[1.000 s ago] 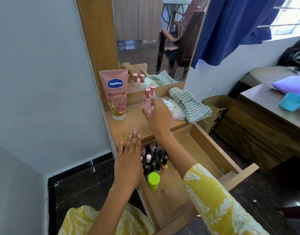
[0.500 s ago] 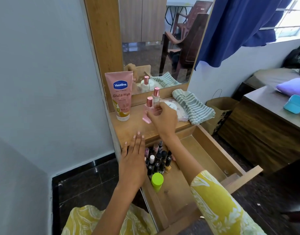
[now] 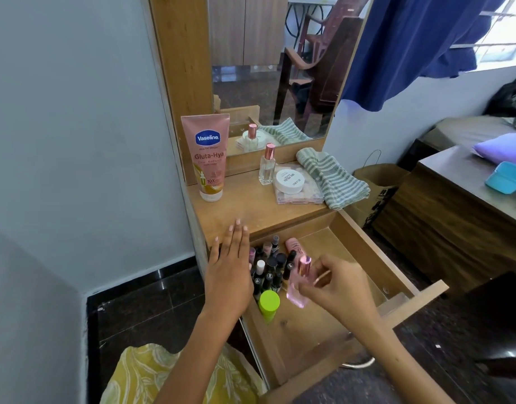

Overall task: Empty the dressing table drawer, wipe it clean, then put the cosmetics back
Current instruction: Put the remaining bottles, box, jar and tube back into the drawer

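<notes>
The drawer (image 3: 364,252) stands pulled out from the desk (image 3: 251,208), and its left back corner is packed with upright nail polish bottles (image 3: 270,266), dark caps mostly, with a pink tube (image 3: 293,245) lying at the back of the cluster and a green-capped bottle (image 3: 269,302) standing in front of it. The rest of the drawer floor is bare wood. The right hand (image 3: 338,287) is over the drawer, fingers curled round a pink perfume bottle (image 3: 299,284) with a rose cap, held tilted just beside the polishes. The left hand (image 3: 229,272) lies flat with straight fingers along the drawer's left edge, fingertips on the desk top, holding nothing. On the desk stand 1 Vaseline tube (image 3: 208,158), cap down, and 1 clear perfume bottle (image 3: 267,164); beside it a round white jar (image 3: 289,180) sits on a clear flat case (image 3: 308,193), touching a folded striped cloth (image 3: 332,177). The mirror (image 3: 268,71) rises behind them.
</notes>
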### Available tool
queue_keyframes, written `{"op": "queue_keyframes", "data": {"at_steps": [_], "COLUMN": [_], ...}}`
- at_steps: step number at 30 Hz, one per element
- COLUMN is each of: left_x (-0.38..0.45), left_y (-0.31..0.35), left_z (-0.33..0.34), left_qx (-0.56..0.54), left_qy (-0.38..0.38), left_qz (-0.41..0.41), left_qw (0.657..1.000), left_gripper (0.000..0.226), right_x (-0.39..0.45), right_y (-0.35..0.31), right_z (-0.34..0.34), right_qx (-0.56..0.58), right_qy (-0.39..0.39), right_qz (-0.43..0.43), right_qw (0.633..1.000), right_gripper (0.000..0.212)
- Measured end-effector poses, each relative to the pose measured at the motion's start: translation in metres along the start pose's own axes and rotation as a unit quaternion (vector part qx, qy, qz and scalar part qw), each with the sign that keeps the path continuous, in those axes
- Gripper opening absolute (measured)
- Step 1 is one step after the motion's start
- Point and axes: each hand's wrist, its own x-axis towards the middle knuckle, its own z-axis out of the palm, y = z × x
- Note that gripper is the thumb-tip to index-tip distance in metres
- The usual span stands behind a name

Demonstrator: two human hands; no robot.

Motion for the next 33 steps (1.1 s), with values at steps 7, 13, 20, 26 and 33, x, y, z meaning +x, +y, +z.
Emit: {"op": "queue_keyframes", "data": {"at_steps": [7,13,20,26,33], "left_x": [0.0,0.0,0.0,0.004,0.005], "left_y": [0.001,0.001,0.001,0.002,0.002], "left_z": [-0.002,-0.002,-0.002,-0.003,-0.004], "left_qx": [-0.003,-0.001,0.002,0.025,0.03], "left_qy": [-0.003,-0.002,-0.007,-0.015,-0.019], "left_qz": [0.001,-0.003,-0.003,0.006,0.004], "left_qw": [1.0,1.0,1.0,1.0,0.999], "left_gripper": [0.075,0.072,0.074,0.069,0.068], "right_x": [-0.008,-0.01,-0.005,0.028,0.108], "right_y": [0.003,0.0,0.008,-0.013,-0.035], "right_z": [0.038,0.05,0.034,0.003,0.025], "right_qx": [-0.061,-0.059,-0.062,-0.106,0.125], "right_qy": [-0.058,-0.062,-0.174,-0.028,0.105], "right_qz": [0.046,0.058,0.133,0.076,0.035], "right_qw": [0.995,0.995,0.974,0.991,0.986], "right_gripper": [0.026,0.028,0.038,0.003,0.021]}}
